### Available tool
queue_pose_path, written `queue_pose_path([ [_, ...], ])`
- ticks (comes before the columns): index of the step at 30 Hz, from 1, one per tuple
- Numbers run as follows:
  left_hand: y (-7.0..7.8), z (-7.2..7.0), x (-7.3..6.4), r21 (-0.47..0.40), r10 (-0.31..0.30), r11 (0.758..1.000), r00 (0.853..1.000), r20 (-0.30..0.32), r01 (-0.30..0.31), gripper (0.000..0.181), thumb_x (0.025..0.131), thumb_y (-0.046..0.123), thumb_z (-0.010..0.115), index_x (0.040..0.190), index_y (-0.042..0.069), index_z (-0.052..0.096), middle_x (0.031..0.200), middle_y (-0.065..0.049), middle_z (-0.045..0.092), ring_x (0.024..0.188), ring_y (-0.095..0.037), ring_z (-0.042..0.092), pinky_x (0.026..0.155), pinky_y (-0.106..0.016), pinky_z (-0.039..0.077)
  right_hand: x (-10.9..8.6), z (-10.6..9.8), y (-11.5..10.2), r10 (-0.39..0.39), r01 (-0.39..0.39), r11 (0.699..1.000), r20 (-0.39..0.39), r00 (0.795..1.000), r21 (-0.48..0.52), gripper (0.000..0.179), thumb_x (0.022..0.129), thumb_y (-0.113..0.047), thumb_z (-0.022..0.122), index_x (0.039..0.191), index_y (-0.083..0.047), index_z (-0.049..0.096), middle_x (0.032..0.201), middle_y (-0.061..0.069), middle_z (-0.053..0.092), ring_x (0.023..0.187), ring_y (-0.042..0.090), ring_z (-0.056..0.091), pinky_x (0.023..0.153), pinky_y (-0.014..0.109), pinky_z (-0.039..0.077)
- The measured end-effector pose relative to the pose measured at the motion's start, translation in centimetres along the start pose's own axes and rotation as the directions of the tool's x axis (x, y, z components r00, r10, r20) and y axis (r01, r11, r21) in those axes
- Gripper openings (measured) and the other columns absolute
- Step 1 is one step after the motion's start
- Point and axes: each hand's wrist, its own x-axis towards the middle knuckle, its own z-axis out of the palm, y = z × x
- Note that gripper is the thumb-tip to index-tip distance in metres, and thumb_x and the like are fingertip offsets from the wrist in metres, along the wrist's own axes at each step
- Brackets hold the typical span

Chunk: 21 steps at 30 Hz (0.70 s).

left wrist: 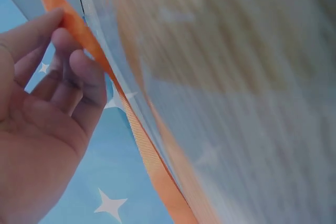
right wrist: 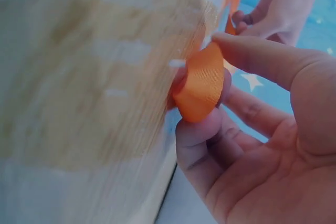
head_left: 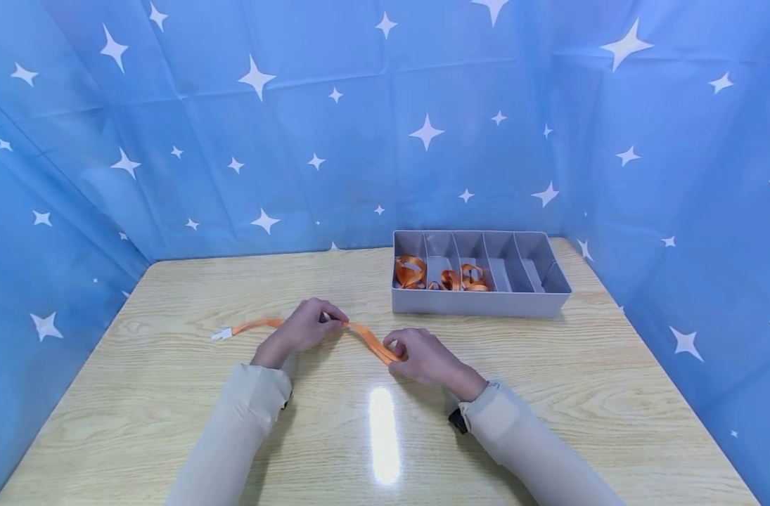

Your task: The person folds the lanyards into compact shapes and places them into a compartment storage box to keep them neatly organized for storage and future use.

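right hand point(head_left: 425, 357): pinches orange strap point(head_left: 367, 337) end | left hand point(head_left: 306, 327): pinches strap middle

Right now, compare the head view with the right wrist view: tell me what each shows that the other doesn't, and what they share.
Only the head view shows the grey divided box at the table's far right with rolled orange straps in its left compartments, the strap's white clip, and both sleeves. Only the right wrist view shows the strap end curled into a small roll, pinched in the right hand. Both show the orange strap, the left hand pinching it further along, the wooden table and the blue starred backdrop.
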Motion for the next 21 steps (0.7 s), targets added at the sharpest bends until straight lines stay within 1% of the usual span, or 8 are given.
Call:
queue_pose_path([
  [2, 0.3, 0.0, 0.0, -0.001, -0.004, 1.0, 1.0, -0.03, 0.004, 0.015, 0.097, 0.005, 0.064, 0.104, 0.006, 0.077, 0.099, -0.006, 0.07, 0.065, -0.017, 0.056, 0.059, -0.028, 0.048, 0.0, 0.1, -0.1, 0.013, -0.013, 1.0, -0.004, 1.0, 0.014, 0.03, 0.086, -0.006, 0.073, 0.116, -0.003, 0.07, 0.082, -0.003, 0.065, 0.076, 0.012, 0.056, 0.07, 0.033, 0.048],
  [5, 0.7, 0.0, 0.0, 0.0, 0.008, 1.0, 0.998, -0.062, -0.008, 0.015, 0.097, 0.006, 0.064, 0.104, 0.006, 0.077, 0.099, -0.007, 0.07, 0.062, -0.015, 0.053, 0.057, -0.028, 0.047, 0.1, 0.1, -0.3, 0.049, -0.049, 0.998, 0.005, 0.999, 0.045, 0.028, 0.088, -0.007, 0.072, 0.116, -0.004, 0.07, 0.079, -0.004, 0.064, 0.07, 0.01, 0.056, 0.065, 0.03, 0.047],
  [10, 1.3, 0.1, 0.3, 0.018, 0.049, 0.999, 0.99, -0.133, -0.047, 0.013, 0.097, 0.009, 0.066, 0.102, 0.008, 0.077, 0.099, -0.003, 0.071, 0.069, -0.015, 0.056, 0.061, -0.028, 0.05, 0.0, 0.0, -0.4, 0.082, -0.084, 0.99, 0.02, 0.996, 0.114, 0.029, 0.092, -0.013, 0.07, 0.12, -0.005, 0.069, 0.077, -0.003, 0.063, 0.059, 0.011, 0.055, 0.057, 0.029, 0.047],
  [13, 1.9, 0.0, 0.4, 0.019, 0.09, 0.996, 0.98, -0.176, -0.088, 0.012, 0.096, 0.008, 0.067, 0.101, 0.005, 0.077, 0.099, -0.003, 0.071, 0.071, -0.016, 0.058, 0.061, -0.029, 0.051, -0.1, -0.2, -0.5, 0.084, -0.087, 0.985, 0.024, 0.996, 0.147, 0.031, 0.095, -0.017, 0.067, 0.124, -0.005, 0.067, 0.08, -0.001, 0.064, 0.056, 0.012, 0.056, 0.056, 0.029, 0.047],
  [15, 2.3, 0.0, 0.5, 0.026, 0.12, 0.993, 0.972, -0.2, -0.117, 0.012, 0.095, 0.008, 0.067, 0.101, 0.005, 0.077, 0.097, -0.003, 0.071, 0.072, -0.015, 0.059, 0.062, -0.029, 0.051, -0.1, -0.3, -0.5, 0.082, -0.086, 0.982, 0.029, 0.996, 0.171, 0.032, 0.097, -0.019, 0.065, 0.126, -0.004, 0.066, 0.082, 0.0, 0.065, 0.057, 0.012, 0.057, 0.057, 0.03, 0.048],
  [17, 2.7, 0.0, 0.6, 0.034, 0.155, 0.988, 0.963, -0.22, -0.151, 0.011, 0.095, 0.007, 0.068, 0.1, 0.004, 0.077, 0.096, -0.003, 0.071, 0.072, -0.015, 0.06, 0.062, -0.029, 0.051, -0.1, -0.3, -0.5, 0.084, -0.089, 0.976, 0.032, 0.996, 0.201, 0.033, 0.098, -0.02, 0.063, 0.127, -0.004, 0.065, 0.085, 0.001, 0.065, 0.06, 0.013, 0.059, 0.057, 0.031, 0.049],
  [21, 3.6, -0.1, 0.6, 0.051, 0.203, 0.979, 0.947, -0.249, -0.196, 0.01, 0.094, 0.006, 0.069, 0.099, 0.007, 0.078, 0.093, -0.002, 0.071, 0.073, -0.013, 0.061, 0.062, -0.028, 0.052, -0.1, -0.3, -0.5, 0.069, -0.072, 0.963, 0.021, 0.997, 0.258, 0.031, 0.1, -0.022, 0.061, 0.126, -0.006, 0.065, 0.089, 0.004, 0.065, 0.068, 0.015, 0.06, 0.058, 0.033, 0.052],
])
